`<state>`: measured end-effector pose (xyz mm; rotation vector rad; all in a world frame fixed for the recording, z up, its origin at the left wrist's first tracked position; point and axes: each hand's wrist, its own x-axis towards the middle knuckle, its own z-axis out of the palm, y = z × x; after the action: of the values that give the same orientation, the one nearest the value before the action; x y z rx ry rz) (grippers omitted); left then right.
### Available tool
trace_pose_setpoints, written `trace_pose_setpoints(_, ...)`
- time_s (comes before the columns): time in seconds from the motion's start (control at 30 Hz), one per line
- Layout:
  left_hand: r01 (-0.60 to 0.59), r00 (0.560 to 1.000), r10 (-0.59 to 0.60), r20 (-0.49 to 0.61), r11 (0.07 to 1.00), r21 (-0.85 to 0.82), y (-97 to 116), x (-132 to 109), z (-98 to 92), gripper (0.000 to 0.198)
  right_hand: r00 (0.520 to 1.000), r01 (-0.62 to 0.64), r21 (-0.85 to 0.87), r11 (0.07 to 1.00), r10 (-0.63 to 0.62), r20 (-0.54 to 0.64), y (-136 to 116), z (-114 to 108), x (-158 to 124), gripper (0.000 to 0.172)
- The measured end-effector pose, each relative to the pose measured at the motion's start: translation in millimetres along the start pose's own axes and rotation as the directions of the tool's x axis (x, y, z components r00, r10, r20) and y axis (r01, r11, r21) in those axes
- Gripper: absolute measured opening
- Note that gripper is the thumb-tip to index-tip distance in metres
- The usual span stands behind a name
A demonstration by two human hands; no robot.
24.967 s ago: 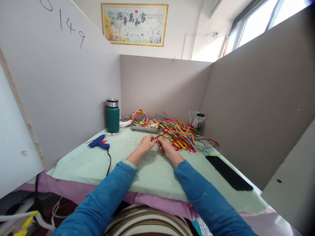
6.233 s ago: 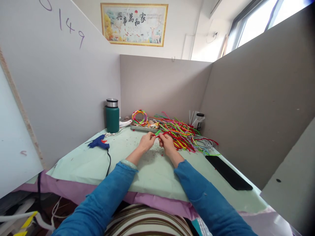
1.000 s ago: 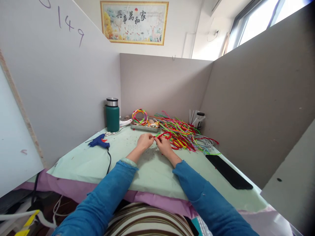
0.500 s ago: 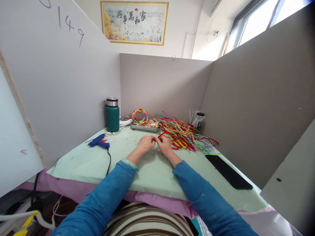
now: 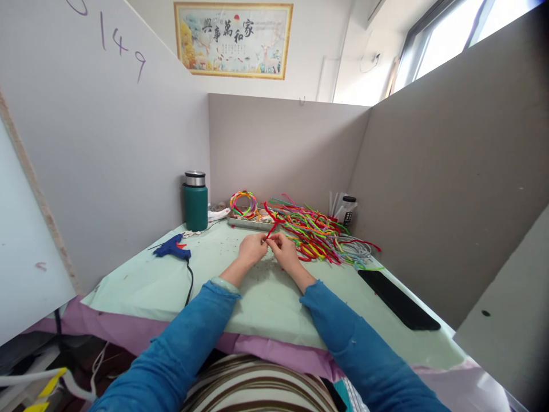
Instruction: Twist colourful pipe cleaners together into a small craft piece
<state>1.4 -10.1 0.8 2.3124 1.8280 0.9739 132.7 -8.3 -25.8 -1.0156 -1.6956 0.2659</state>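
Observation:
Between my fingertips is a red pipe cleaner (image 5: 273, 224), its upper part forking and sticking up away from me. My left hand (image 5: 253, 250) pinches its lower end from the left. From the right, my right hand (image 5: 283, 250) pinches it too, with the fingertips of both hands almost touching. The hands hide the piece's lowest part. Just behind them lies a tangled heap of coloured pipe cleaners (image 5: 319, 226). A metal tray (image 5: 253, 224) with small pieces stands beyond my left hand, and a ring of colourful pipe cleaners (image 5: 243, 204) leans upright in it.
On the left lie a blue glue gun (image 5: 171, 247) with a black cord and a green bottle (image 5: 196, 207). A black phone-like slab (image 5: 398, 300) rests at the right edge. A black-lidded jar (image 5: 347, 210) stands at the back; grey partitions (image 5: 287, 143) enclose the table.
The red pipe cleaner has swung upright, its forked ends now showing above my fingers. Both hands have shifted slightly to the left and stay close together.

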Motion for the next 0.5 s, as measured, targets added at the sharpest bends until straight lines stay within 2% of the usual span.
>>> trace_pose_setpoints(0.13, 0.066, 0.997, -0.07, -0.035, 0.992, -0.106, -2.0, 3.8, -0.9, 0.028, 0.998, -0.067, 0.078, 0.995, 0.067, 0.0, 0.3, -0.8, 0.7, 0.027)
trace_pose_setpoints(0.27, 0.012, 1.0, -0.016, -0.026, 0.987, -0.161, -2.9, 5.4, 1.0, 0.03, 0.983, -0.184, 0.171, 0.968, 0.179, 0.044, 4.5, -0.6, 3.6, 0.036)
trace_pose_setpoints(0.5, -0.064, 0.998, 0.064, -0.007, 0.978, -0.2, -3.2, 5.6, 6.2, 0.03, 0.893, -0.444, 0.443, 0.779, 0.422, 0.154, 3.2, 0.5, 5.4, 0.038)
